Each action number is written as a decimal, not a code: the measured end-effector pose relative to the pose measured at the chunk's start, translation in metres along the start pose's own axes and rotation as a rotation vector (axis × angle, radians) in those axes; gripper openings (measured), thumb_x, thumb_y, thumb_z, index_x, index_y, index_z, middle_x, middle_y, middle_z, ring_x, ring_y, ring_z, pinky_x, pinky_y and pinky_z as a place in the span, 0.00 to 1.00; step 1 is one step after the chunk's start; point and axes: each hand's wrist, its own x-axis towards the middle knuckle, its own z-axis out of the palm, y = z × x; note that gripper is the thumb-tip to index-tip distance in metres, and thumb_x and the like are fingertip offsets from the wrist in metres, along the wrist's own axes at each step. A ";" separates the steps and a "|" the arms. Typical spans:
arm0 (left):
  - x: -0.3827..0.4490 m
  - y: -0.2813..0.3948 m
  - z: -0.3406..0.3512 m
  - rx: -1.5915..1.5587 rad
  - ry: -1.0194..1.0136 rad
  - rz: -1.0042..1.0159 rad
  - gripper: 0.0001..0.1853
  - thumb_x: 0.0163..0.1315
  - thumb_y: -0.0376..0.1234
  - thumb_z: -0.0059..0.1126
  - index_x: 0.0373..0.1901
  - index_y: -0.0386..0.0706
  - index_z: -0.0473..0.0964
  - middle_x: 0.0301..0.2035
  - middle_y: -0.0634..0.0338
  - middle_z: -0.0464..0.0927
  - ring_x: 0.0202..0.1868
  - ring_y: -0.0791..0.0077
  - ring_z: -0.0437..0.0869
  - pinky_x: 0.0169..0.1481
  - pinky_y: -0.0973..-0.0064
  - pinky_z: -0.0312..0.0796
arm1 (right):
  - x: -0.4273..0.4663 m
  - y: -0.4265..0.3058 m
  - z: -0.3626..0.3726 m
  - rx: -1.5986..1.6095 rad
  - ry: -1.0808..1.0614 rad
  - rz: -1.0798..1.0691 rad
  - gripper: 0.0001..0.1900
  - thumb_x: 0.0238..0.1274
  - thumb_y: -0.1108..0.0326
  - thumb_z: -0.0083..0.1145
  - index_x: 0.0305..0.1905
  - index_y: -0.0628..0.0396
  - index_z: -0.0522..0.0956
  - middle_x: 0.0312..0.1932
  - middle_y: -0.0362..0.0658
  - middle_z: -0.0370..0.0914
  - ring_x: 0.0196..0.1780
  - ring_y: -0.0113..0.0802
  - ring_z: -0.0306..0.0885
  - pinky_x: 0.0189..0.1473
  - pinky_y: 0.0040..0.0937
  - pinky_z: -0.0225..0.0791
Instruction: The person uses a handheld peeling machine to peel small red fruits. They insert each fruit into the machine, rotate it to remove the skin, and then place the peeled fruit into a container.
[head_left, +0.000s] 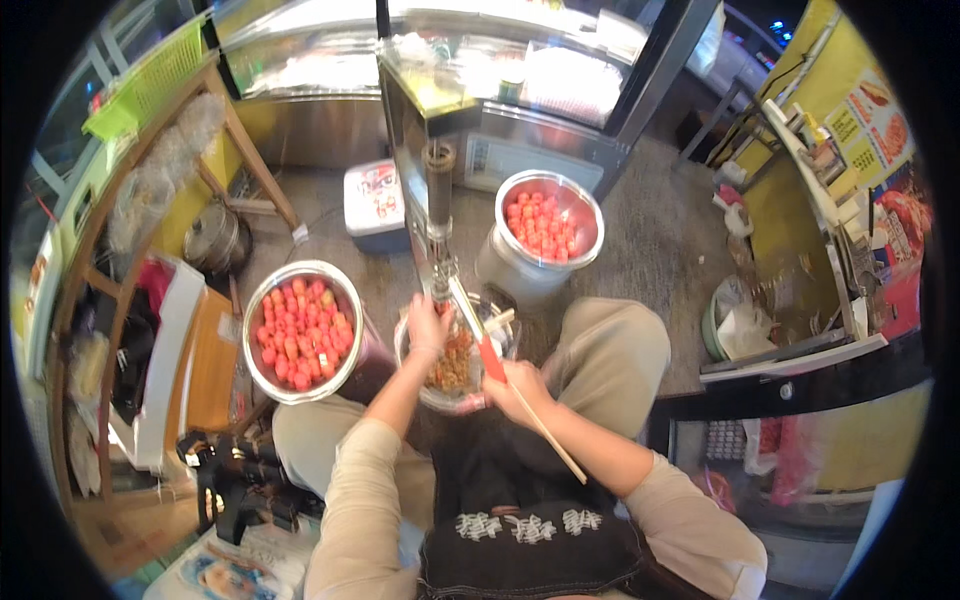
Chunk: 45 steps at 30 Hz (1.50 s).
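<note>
My right hand (517, 390) is closed around the red grip (491, 360) of a metal lever (466, 306). A thin wooden stick (551, 442) slants back from the same hand over my forearm. My left hand (427, 328) is at the lower end of an upright metal hand press (441, 262), beside a small red patch at its fingertips; whether it holds a fruit there is blurred. Below both hands sits a clear plastic tub (454, 403) with brownish fruit scraps (454, 364) inside. A pale wooden piece (500, 319) lies across the tub's right side.
Steel pots of small red fruits (304, 334) stand left, with a second pot (551, 259) ahead to the right. A white-lidded box (373, 196) is behind the press. Beyond is a lit glass display case (300, 67). A wooden rack (135, 247) borders the left, a cluttered counter (825, 202) the right.
</note>
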 end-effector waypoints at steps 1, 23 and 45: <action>0.000 -0.007 -0.002 -0.008 0.003 0.014 0.16 0.49 0.33 0.69 0.36 0.36 0.73 0.34 0.47 0.71 0.39 0.48 0.74 0.45 0.57 0.69 | 0.000 -0.004 -0.002 0.003 -0.005 -0.059 0.12 0.55 0.62 0.53 0.25 0.57 0.79 0.23 0.49 0.80 0.31 0.48 0.81 0.37 0.42 0.71; 0.001 -0.008 -0.015 0.113 -0.059 0.066 0.15 0.48 0.37 0.70 0.31 0.41 0.74 0.37 0.50 0.73 0.44 0.51 0.75 0.49 0.59 0.70 | 0.000 0.018 0.006 0.054 -0.054 -0.024 0.13 0.58 0.59 0.52 0.29 0.58 0.79 0.23 0.45 0.82 0.30 0.43 0.83 0.36 0.38 0.73; 0.010 0.001 -0.035 0.166 -0.234 0.059 0.19 0.52 0.41 0.68 0.38 0.37 0.74 0.40 0.50 0.73 0.47 0.52 0.74 0.53 0.59 0.70 | 0.005 0.025 0.008 0.067 -0.047 -0.021 0.12 0.59 0.64 0.51 0.28 0.60 0.78 0.19 0.45 0.81 0.25 0.34 0.81 0.32 0.33 0.72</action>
